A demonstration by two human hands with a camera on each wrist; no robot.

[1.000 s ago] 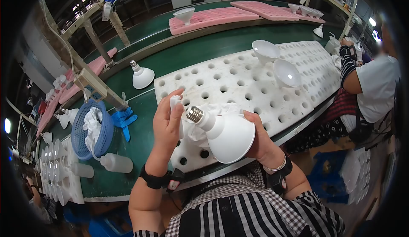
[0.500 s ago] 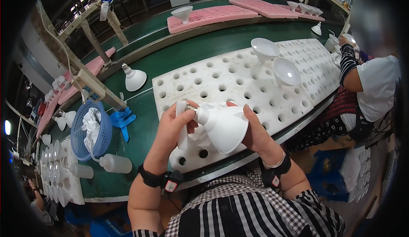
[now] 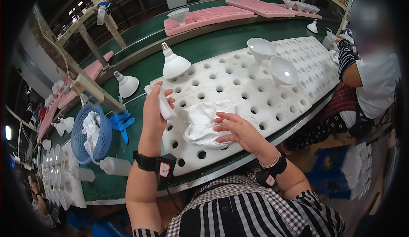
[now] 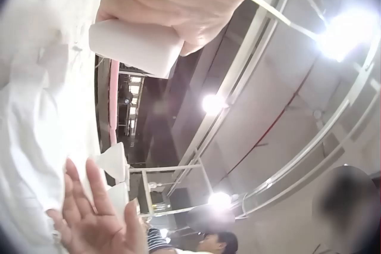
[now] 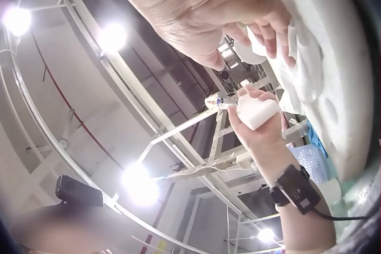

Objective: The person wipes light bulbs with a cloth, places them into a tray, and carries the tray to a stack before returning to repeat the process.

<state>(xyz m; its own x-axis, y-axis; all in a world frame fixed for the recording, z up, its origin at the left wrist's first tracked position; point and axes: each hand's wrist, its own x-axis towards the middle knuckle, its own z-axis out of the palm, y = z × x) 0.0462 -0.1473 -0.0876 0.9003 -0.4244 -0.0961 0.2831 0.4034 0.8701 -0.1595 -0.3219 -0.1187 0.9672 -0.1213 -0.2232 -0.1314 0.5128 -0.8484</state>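
Observation:
My left hand [image 3: 154,109] is raised over the left end of the white holed board [image 3: 221,78]. It grips a small smooth white block [image 3: 165,104] against the palm; in the right wrist view, fingers wrap behind the block [image 5: 257,111]. My right hand [image 3: 240,132] holds nothing, its fingers spread loosely above a crumpled white cloth [image 3: 206,124] on the board. Beyond the left hand, a white reflector bulb [image 3: 175,65] stands face down with its screw base up, at the board's far left corner. Another such bulb [image 3: 127,85] is on the green surface to its left.
Two bulbs [image 3: 283,71] sit face up in the board. At left are a blue basket [image 3: 81,145] with white cloth, a blue glove [image 3: 122,125], a white bottle [image 3: 115,166] and a bulb-filled board. Pink foam trays [image 3: 208,17] lie behind. Another person [image 3: 375,77] sits at right.
The bulb that was between my hands now stands at the board's far left corner. My right hand has let go of it and is over the cloth; the left hand still holds the block.

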